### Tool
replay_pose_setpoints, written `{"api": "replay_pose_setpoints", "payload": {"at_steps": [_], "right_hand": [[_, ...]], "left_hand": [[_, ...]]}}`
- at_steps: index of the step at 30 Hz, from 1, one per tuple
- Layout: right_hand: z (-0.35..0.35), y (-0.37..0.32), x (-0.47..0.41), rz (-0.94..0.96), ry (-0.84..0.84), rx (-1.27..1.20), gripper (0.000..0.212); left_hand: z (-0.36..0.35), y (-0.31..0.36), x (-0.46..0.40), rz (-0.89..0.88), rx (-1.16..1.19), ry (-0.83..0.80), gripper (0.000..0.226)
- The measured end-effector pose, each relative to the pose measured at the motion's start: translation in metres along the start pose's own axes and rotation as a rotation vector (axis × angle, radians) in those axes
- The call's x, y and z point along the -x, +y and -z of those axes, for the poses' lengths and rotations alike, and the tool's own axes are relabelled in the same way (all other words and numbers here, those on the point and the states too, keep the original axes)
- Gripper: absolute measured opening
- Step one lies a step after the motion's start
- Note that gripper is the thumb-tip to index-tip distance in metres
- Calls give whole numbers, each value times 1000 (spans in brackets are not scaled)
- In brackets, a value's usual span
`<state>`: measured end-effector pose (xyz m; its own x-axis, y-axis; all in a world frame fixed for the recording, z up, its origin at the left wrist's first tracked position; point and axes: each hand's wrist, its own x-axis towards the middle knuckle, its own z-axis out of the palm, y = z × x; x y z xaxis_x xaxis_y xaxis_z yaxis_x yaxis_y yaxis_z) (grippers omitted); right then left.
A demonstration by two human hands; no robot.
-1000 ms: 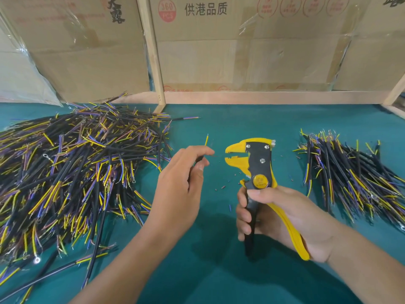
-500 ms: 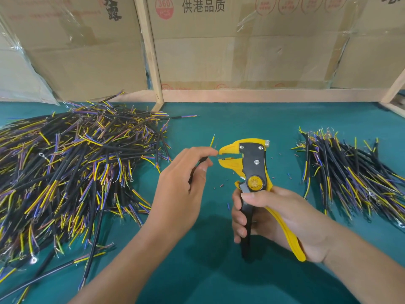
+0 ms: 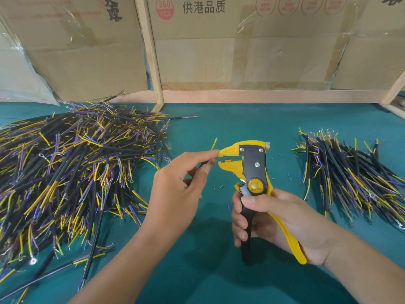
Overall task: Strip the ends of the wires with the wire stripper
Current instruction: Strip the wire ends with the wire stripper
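Closer now than a second ago, the left hand (image 3: 175, 189) has brought its wire (image 3: 214, 143) up to the stripper (image 3: 252, 170), so the fingertips sit right at the tool's yellow beak, where before a clear gap lay between them. That hand pinches the wire between thumb and forefinger, with a yellow end sticking up past the fingertips just left of the beak; whether another strand reaches in between the jaws is too small to tell. The jaws stand slightly apart. The right hand (image 3: 276, 222) grips the stripper upright above the table (image 3: 241, 123), fingers curled round the black handle and the yellow handle against the palm, thumb laid across just under the round yellow dial. A big pile of wires (image 3: 72, 170), black sheaths with yellow, blue and purple ends, covers the left of the green table, and a smaller pile (image 3: 350, 176) lies to the right, well apart from the tool. Small bits of insulation (image 3: 221, 186) are scattered on the table near the stripper. Cardboard boxes (image 3: 241, 51) and a wooden frame (image 3: 151, 58) stand along the far edge.
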<state>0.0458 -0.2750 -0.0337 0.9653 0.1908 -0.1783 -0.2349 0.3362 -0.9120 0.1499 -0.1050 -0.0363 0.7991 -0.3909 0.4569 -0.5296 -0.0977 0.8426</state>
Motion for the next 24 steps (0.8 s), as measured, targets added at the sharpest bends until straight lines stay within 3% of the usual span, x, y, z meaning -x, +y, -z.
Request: {"api": "replay_pose_setpoints", "payload": {"at_steps": [13, 20, 24], "right_hand": [[-1, 5, -2, -8, 18, -24, 29], [-5, 5, -2, -10, 24, -31, 28], [-7, 6, -2, -3, 28, -56, 28]], "left_hand": [[-2, -5, -1, 66, 193, -40, 32], [-6, -6, 0, 109, 324, -48, 46], [-6, -6, 0, 139, 365, -48, 40]]}}
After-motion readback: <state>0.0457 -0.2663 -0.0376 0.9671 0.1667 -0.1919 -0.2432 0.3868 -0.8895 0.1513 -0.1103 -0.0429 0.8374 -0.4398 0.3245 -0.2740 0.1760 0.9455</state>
